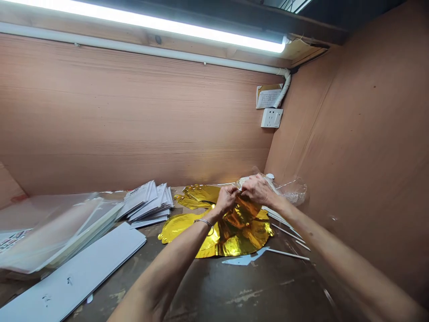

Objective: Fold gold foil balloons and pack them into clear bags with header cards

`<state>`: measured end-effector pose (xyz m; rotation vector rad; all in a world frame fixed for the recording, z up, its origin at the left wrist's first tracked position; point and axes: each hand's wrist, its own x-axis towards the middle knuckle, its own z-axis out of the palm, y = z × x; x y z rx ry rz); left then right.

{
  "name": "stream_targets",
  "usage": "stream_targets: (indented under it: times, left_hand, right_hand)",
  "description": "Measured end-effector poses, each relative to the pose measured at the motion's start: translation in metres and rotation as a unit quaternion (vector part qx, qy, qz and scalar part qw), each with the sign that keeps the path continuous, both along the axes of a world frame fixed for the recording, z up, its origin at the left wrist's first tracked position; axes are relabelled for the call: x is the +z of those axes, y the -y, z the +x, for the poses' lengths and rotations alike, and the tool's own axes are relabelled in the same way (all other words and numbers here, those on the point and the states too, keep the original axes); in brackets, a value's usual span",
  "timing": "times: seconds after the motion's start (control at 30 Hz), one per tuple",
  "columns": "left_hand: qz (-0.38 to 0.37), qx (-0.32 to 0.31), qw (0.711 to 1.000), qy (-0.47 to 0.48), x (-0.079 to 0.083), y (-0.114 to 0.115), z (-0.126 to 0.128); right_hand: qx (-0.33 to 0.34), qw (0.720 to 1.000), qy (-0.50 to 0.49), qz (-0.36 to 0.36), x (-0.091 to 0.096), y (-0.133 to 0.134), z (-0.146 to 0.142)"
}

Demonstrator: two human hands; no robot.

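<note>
My left hand (227, 200) and my right hand (258, 188) meet above a crumpled gold foil balloon (244, 232), pinching a raised fold of it between their fingers. The balloon lies flat on the dark worn tabletop (234, 290), and a second piece of gold foil (201, 195) lies just behind it. A transparent plastic bag (291, 190) sits just past my right hand. Several thin white sticks (288, 253) lie under my right forearm. A thin bracelet circles my left wrist.
Stacked white printed cards (145, 203) and transparent plastic sheets (50, 228) lie to the left, with long white boards (70, 277) in front. Plywood walls (134, 125) rise behind and to the right. A wall socket (271, 117) and a lamp (147, 22) are above.
</note>
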<state>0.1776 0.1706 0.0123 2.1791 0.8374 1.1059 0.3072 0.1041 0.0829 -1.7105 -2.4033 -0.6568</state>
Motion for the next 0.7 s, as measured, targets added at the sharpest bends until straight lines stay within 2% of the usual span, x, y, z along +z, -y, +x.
stream_targets:
  times: [0.13,0.23,0.3,0.37,0.47,0.53,0.6,0.63,0.7]
  left_hand:
    - [0.046,0.028,0.996,0.071,0.062,-0.004,-0.025]
    - [0.03,-0.035,0.991,0.129,0.091,-0.001,-0.055]
    - [-0.019,-0.093,0.989,0.118,0.095,0.001,-0.079]
    - [-0.049,-0.094,0.992,0.073,0.087,0.001,-0.105]
    - [-0.008,0.03,0.998,-0.05,0.067,0.004,-0.146]
    - [0.025,0.112,0.986,-0.12,0.054,0.009,-0.172]
    - [0.038,0.158,0.975,-0.149,0.045,0.019,-0.197]
    - [0.041,0.172,0.972,-0.153,0.041,0.026,-0.209]
    - [0.053,0.205,0.963,-0.164,0.033,0.042,-0.229]
  right_hand:
    - [-0.026,1.0,0.001,0.005,0.068,-0.011,-0.021]
    - [-0.013,0.998,0.015,0.053,0.113,-0.014,-0.044]
    - [0.019,0.996,0.041,0.073,0.14,-0.013,-0.065]
    - [0.054,0.993,0.062,0.08,0.162,-0.009,-0.086]
    - [0.095,0.988,0.068,0.1,0.185,0.008,-0.111]
    - [0.12,0.984,0.059,0.117,0.186,0.025,-0.116]
    - [0.145,0.981,0.045,0.124,0.17,0.046,-0.11]
    - [0.159,0.979,0.038,0.121,0.154,0.058,-0.105]
    - [0.19,0.973,0.024,0.132,0.107,0.082,-0.09]
